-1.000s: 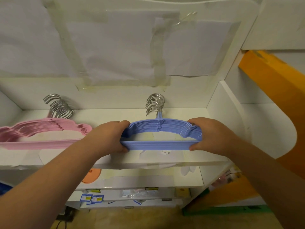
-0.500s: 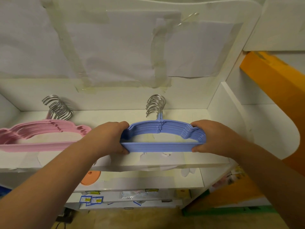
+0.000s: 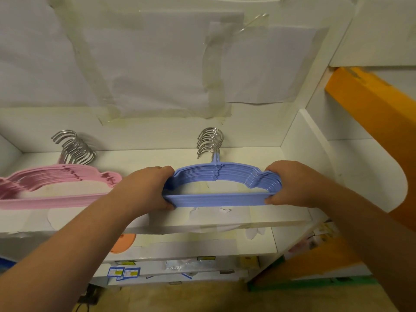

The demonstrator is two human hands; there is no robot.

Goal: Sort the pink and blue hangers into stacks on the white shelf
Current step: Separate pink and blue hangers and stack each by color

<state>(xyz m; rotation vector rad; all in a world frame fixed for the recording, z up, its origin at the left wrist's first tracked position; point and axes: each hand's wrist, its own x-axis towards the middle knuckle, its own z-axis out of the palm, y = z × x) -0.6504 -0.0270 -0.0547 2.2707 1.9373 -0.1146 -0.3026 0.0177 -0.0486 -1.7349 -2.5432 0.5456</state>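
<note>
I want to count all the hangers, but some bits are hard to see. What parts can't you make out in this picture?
Head view only:
- Stack of pink plastic hangers: its left end is cut off by the frame edge.
- Stack of blue plastic hangers: both ends are covered by the left hand and right hand.
- Small blue-edged labels below the white shelf: print too small to read.
</note>
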